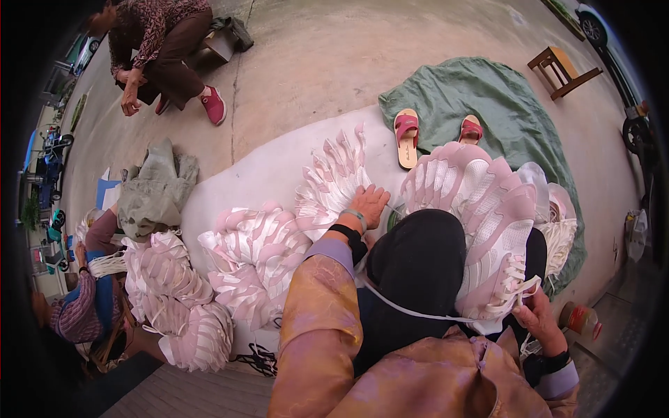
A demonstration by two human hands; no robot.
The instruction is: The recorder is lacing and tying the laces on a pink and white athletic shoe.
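A long fanned row of pink-and-white shoe uppers (pixel 481 202) lies across my lap. At its near end my right hand (pixel 540 313) pinches a white shoelace (pixel 521 291) threaded in the nearest upper. My left hand (pixel 371 204) is closed, with its fingers curled beside another fanned stack of uppers (pixel 334 177). Something thin shows by its fingertips, but I cannot make out what it is. A white cord (pixel 411 311) curves over my dark trousers from below my left wrist to the near upper.
More bundled uppers (pixel 258 261) lie to the left on a white sheet (pixel 279 160). Ahead are red sandals (pixel 406 139) on a green cloth (pixel 446 90), and a wooden stool (pixel 561 70). One person (pixel 153 49) sits at far left, another (pixel 87 299) at left. A jar (pixel 582 319) stands at right.
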